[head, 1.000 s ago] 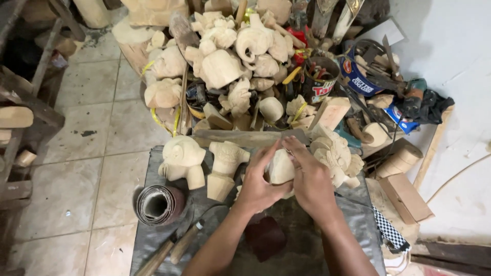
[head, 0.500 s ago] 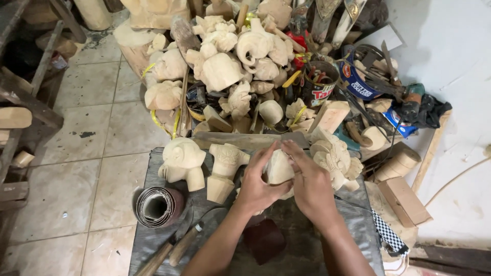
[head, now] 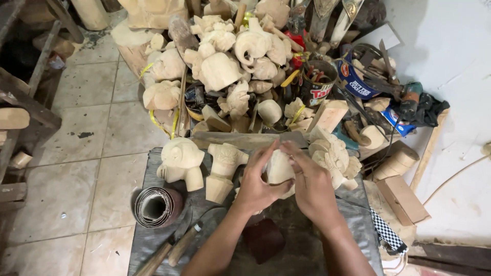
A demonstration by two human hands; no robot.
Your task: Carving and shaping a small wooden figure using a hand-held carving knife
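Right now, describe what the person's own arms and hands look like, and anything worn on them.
Both forearms are bare all the way to the bottom edge of the picture, with no sleeves in view. The left hand and right hand wear no gloves. No watch, bracelet, ring or bandage shows on either wrist or on the visible fingers. Fingernails look short.

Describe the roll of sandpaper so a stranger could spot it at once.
Start at the grey cloth mat spread on the tiled floor. On its left edge lies the coiled roll of dark sandpaper, hollow end facing up. It is the only dark rolled thing beside the pale wood carvings.
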